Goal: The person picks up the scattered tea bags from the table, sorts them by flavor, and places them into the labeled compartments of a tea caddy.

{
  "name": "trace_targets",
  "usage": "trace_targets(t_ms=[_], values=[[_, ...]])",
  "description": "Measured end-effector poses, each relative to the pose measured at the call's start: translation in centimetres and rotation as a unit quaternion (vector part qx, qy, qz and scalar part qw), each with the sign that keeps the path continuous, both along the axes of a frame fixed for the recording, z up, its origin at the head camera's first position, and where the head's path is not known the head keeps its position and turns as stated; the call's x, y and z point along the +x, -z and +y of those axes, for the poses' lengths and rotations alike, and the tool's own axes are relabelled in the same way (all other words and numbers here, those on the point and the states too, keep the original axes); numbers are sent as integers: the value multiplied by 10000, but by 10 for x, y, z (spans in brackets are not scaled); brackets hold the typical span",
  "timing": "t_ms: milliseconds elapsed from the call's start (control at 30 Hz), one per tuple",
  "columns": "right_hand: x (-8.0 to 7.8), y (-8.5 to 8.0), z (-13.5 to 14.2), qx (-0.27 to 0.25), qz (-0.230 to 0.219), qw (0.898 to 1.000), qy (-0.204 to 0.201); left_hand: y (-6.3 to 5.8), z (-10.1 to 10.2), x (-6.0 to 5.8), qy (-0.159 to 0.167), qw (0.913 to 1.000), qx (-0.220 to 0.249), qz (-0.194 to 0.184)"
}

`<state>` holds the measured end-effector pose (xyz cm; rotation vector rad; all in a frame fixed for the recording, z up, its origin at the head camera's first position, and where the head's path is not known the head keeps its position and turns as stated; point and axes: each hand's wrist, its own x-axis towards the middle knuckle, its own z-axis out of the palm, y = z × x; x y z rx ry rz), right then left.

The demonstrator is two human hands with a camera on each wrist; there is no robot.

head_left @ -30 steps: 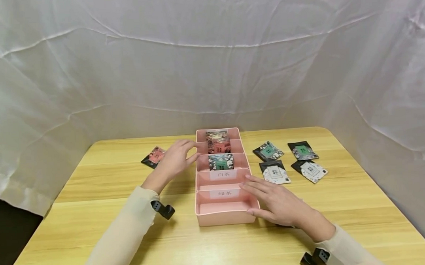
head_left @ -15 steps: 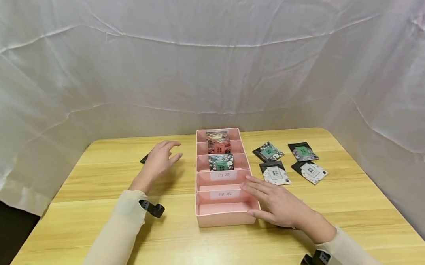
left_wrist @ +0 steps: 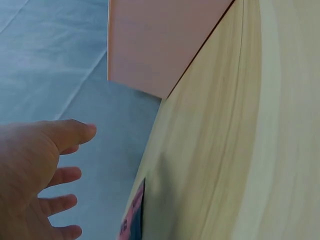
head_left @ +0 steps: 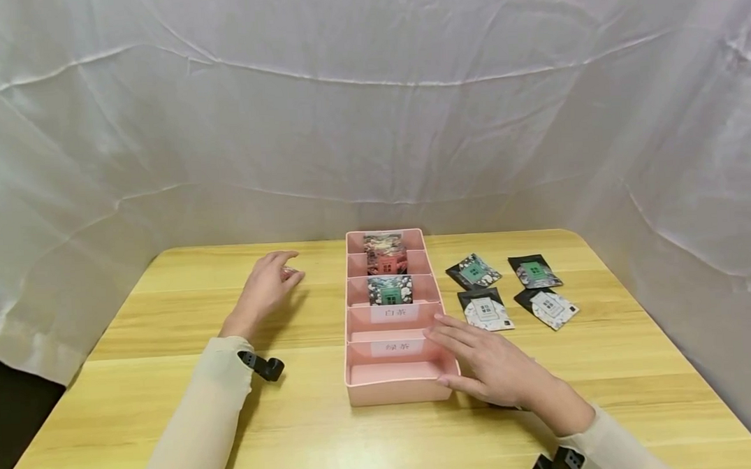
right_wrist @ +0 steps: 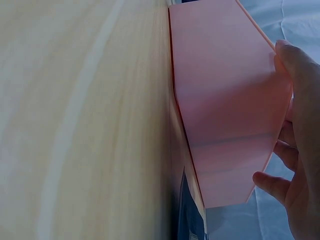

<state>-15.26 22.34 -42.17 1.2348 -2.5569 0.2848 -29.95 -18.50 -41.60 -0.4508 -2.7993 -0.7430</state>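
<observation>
My left hand [head_left: 261, 292] reaches over the left of the table with fingers spread and nothing between them. Under it lies a red-and-black tea packet [left_wrist: 132, 215], mostly hidden in the head view except for a bit of red between thumb and fingers. A pink divided box [head_left: 400, 393] stands in the middle. My right hand [head_left: 491, 362] rests on its right rim near the front corner, fingers extended over the edge. Upright in the back compartments are a brownish packet [head_left: 383, 244], a red packet [head_left: 386, 263] and a green-labelled packet [head_left: 390, 290].
Right of the box lie two green-labelled packets [head_left: 474, 271] and two white packets [head_left: 486, 310]. A dark packet edge [head_left: 510, 408] shows beneath my right hand. Paper labels [head_left: 395, 313] mark the box dividers. A pale curtain [head_left: 372, 158] hangs behind the table.
My left hand has moved left, away from the box, to over the red packet, which it now largely covers. The right hand stays on the box rim.
</observation>
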Motion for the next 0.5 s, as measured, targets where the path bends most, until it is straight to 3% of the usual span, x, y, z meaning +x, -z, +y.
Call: trace_targets(t_ms=[233, 500], values=[[0, 0, -1, -7, 22, 10000, -16, 9, -11, -2, -181, 9996, -89, -211], [-2, 1, 0, -27, 69, 9999, -84, 18, -18, -6, -530, 9951, -306, -777]])
